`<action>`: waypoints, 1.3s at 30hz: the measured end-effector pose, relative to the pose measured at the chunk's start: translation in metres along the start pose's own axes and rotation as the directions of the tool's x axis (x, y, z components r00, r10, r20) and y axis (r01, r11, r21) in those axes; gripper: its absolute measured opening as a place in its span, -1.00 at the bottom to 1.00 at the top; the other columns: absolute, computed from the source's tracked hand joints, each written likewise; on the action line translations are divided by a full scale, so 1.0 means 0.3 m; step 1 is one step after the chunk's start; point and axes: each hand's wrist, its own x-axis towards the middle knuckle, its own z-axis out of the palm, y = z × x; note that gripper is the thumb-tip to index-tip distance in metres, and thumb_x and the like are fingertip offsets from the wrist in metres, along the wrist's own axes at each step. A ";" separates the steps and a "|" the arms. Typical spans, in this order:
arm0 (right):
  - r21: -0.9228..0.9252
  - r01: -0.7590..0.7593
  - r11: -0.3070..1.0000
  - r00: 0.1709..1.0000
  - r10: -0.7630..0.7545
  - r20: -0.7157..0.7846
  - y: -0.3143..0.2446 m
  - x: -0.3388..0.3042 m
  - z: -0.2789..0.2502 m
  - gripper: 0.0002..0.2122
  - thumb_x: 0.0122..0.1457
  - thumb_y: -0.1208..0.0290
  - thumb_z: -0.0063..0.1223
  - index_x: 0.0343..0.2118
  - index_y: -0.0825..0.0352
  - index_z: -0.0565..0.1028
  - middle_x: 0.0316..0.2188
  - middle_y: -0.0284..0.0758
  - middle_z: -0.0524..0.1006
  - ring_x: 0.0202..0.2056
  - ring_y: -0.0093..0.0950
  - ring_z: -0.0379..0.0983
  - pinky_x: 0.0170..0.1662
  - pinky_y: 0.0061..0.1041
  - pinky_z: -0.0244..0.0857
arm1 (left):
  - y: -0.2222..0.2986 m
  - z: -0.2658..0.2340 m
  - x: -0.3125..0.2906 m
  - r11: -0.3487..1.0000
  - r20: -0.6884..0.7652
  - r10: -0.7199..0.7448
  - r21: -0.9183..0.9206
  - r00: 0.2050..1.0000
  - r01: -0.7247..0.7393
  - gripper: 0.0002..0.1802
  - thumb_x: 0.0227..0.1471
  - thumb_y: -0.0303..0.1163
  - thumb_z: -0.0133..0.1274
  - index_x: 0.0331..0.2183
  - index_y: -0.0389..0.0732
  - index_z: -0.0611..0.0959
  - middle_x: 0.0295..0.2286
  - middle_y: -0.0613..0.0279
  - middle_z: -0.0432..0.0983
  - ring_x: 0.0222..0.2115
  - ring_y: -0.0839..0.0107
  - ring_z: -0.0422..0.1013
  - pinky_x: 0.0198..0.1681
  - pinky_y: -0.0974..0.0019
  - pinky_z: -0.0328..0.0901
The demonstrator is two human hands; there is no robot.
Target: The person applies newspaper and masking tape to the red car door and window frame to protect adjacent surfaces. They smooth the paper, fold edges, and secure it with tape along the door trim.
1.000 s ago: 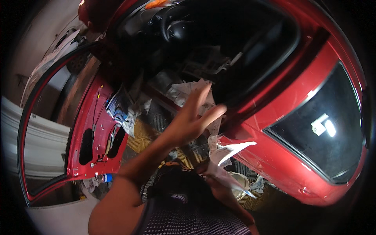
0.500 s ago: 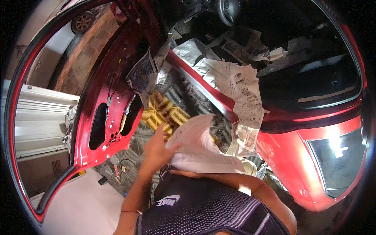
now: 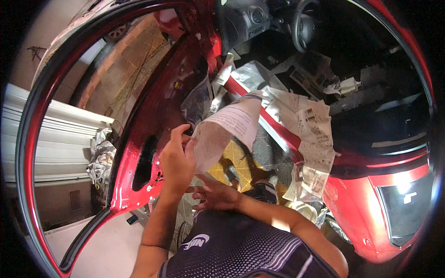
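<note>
The left hand, left of the frame's centre, gripped the left edge of a sheet of newspaper between thumb and fingers. The sheet curved up and to the right near the middle of the frame, its far end overlapping the red door sill in the view. Just below it, at lower centre, the right hand was open, its fingers spread and pointing left; whether they touched the sheet's lower edge could not be told.

A red car door stood open across the left, with crumpled newspaper beside it at the frame's left. More newspaper pages draped over the sill right of centre, hanging down toward a pale bucket at lower right. A steering wheel showed at the top, and yellow floor tiles lay under the hands.
</note>
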 end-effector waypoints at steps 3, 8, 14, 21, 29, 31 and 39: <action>0.069 -0.033 0.997 0.998 0.037 -0.054 -0.009 0.047 -0.022 -0.43 0.31 0.10 0.06 0.34 -0.05 0.16 0.27 -0.16 0.28 0.06 -0.49 0.38 0.24 -0.11 0.19 | -0.044 -0.004 0.015 0.994 -0.093 0.103 0.042 0.990 -0.099 -0.63 0.10 -0.59 0.12 -0.02 -0.27 0.51 -0.39 -0.02 0.62 -0.36 0.19 0.60 -0.26 0.24 0.44; -0.592 -0.290 0.752 0.871 -0.049 -0.489 -0.026 -0.005 0.029 -0.35 0.17 0.12 0.27 0.22 0.37 0.29 0.08 -0.11 0.47 0.08 -0.35 0.42 0.19 -0.24 0.25 | -0.028 -0.079 0.086 0.961 -0.041 0.271 0.059 0.962 -0.269 -0.62 0.04 -0.65 0.13 -0.05 -0.23 0.57 -0.36 0.04 0.60 -0.33 0.15 0.55 -0.20 0.19 0.40; -0.794 -0.436 -0.425 0.304 -0.899 0.314 -0.355 -0.079 0.203 -0.12 -0.09 0.29 0.48 0.27 0.40 0.19 0.12 -0.05 0.39 0.28 -0.26 0.17 0.26 -0.20 0.15 | -0.019 -0.120 0.079 0.856 0.212 0.478 0.108 0.853 -0.506 -0.63 -0.02 -0.53 0.17 -0.10 -0.24 0.60 -0.45 0.13 0.54 -0.39 0.17 0.47 -0.25 0.15 0.31; -0.896 -0.126 -0.426 0.682 -0.693 0.234 -0.660 -0.169 0.185 -0.73 -0.02 0.57 0.32 -0.19 0.28 0.69 -0.07 -0.25 0.61 0.16 -0.29 0.38 0.25 -0.26 0.11 | -0.051 -0.118 0.111 0.847 0.241 0.502 0.054 0.830 -0.528 -0.62 -0.02 -0.53 0.17 -0.09 -0.23 0.59 -0.43 0.14 0.56 -0.37 0.15 0.49 -0.22 0.12 0.32; -0.918 -0.256 -0.302 0.726 -0.688 0.024 -0.887 -0.238 0.412 -0.79 0.00 0.64 0.24 -0.26 0.36 0.69 -0.24 -0.23 0.65 -0.22 -0.43 0.57 -0.14 -0.48 0.41 | -0.131 0.004 0.199 0.919 0.163 0.390 -0.014 0.906 -0.393 -0.85 -0.03 -0.47 0.22 -0.32 -0.23 0.67 -0.45 0.15 0.58 -0.38 0.12 0.51 -0.23 0.12 0.32; -0.866 -0.302 -0.399 0.718 -0.692 0.069 -0.984 -0.257 0.415 -0.81 0.02 0.63 0.23 -0.26 0.36 0.68 -0.27 -0.25 0.65 -0.26 -0.45 0.56 -0.20 -0.50 0.42 | -0.128 0.047 0.234 0.942 0.184 0.335 -0.062 0.924 -0.329 -0.88 -0.04 -0.45 0.24 -0.37 -0.22 0.68 -0.46 0.14 0.59 -0.39 0.12 0.51 -0.25 0.13 0.33; -0.872 -0.166 -0.460 0.707 -0.672 0.220 -1.411 -0.211 0.370 -0.81 -0.10 0.61 0.40 -0.36 0.36 0.68 -0.37 -0.24 0.66 -0.32 -0.41 0.58 -0.20 -0.46 0.44 | -0.059 0.109 0.445 0.956 0.158 0.122 -0.284 0.980 -0.073 -0.88 0.02 -0.38 0.26 -0.39 -0.21 0.68 -0.48 0.09 0.58 -0.43 0.13 0.50 -0.32 0.16 0.37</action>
